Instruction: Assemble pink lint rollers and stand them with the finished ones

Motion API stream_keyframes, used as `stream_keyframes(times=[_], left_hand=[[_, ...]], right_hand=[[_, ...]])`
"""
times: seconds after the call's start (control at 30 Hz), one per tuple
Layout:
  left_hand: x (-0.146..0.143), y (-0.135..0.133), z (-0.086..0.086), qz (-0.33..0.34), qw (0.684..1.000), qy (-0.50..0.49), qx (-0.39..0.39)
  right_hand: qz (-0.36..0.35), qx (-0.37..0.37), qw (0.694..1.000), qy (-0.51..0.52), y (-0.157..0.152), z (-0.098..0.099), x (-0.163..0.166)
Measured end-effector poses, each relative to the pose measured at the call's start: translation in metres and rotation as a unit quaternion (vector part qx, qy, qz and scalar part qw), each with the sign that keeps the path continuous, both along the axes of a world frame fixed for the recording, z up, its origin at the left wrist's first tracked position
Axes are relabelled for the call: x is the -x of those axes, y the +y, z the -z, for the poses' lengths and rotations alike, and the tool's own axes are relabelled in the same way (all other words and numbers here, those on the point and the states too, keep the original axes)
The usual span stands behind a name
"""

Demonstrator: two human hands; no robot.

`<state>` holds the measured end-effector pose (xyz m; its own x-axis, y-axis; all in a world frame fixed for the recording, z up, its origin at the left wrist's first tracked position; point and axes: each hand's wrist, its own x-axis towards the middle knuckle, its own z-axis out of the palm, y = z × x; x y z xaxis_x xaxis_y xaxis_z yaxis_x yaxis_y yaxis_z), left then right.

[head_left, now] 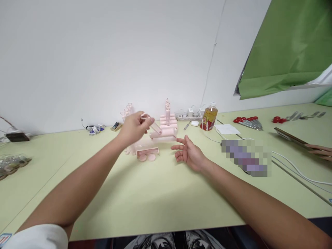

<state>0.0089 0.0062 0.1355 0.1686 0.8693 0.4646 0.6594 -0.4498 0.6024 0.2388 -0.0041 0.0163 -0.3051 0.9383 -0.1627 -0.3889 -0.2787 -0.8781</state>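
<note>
My left hand (pixel 136 128) pinches a slim clear pink tube (pixel 156 128) with a loop at its top, held slanted over the table. Just below the tube's lower end is a pale pink rounded case (pixel 164 135). My right hand (pixel 189 154) is open, palm turned inward, its fingertips close to the case's right end; whether they touch it, I cannot tell. In front of the case lies a small pink box (pixel 147 154) with two round pale shapes. More pink tubes with heart-shaped loops (pixel 127 110) stand behind my left hand. Behind the case are stacked pink cases (pixel 168 121) with upright tubes.
A power strip (pixel 185 117), white earbud case (pixel 194 123) and drink bottle (pixel 209 117) stand along the wall. To the right are white paper (pixel 227 129), a blurred-out purple item (pixel 245 157), cables and red-handled tools (pixel 249 121). Another person's hand (pixel 321 151) holds a flat device (pixel 293 138).
</note>
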Motion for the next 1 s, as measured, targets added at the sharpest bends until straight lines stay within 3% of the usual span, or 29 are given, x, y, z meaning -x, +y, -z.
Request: stream_keyframes(times=[0.13, 0.27, 0.43, 0.57, 1.0], left_hand=[[0.006, 0.046, -0.031, -0.064, 0.998, 0.002, 0.021], [0.008, 0.101, -0.039, -0.106, 0.993, 0.002, 0.052], [0.005, 0.175, -0.028, -0.161, 0.982, 0.024, 0.094], [0.001, 0.219, -0.015, -0.183, 0.973, 0.058, 0.131], [-0.014, 0.273, 0.024, -0.196, 0.965, 0.052, 0.169]], right_hand=[[0.006, 0.022, 0.999, -0.042, 0.0, 0.007, 0.003], [-0.009, 0.011, 0.996, -0.089, -0.003, 0.015, 0.008], [-0.031, 0.009, 0.994, -0.106, -0.004, 0.018, 0.009], [-0.046, -0.002, 0.993, -0.107, -0.004, 0.021, 0.01], [-0.109, -0.037, 0.981, -0.155, -0.006, 0.025, 0.009]])
